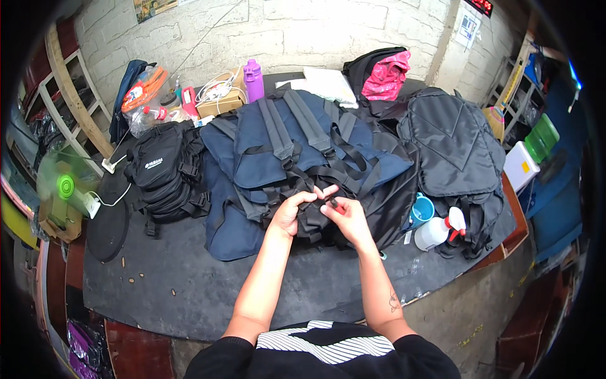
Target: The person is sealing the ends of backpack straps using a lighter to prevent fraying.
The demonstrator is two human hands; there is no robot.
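At the middle of the table, my left hand point(291, 211) and my right hand point(346, 216) come together over a black bag point(309, 227). My left thumb and fingers are pinched at its upper edge, on what looks like a black strap. In my right fingers is a small dark piece, perhaps a strap end or buckle, too small to tell. Just beyond my hands lies a navy backpack point(255, 161) with its grey shoulder straps point(306, 126) facing up. Black webbing point(341, 180) hangs loosely from it toward my hands. More navy fabric point(230, 237) spreads out on the left.
A small black bag point(163, 170) stands left, a large black backpack point(451, 145) right. Near the right edge are a blue mug point(421, 210) and a white spray bottle point(435, 234). A purple bottle point(253, 81) stands at the back; a green fan point(65, 185) is far left.
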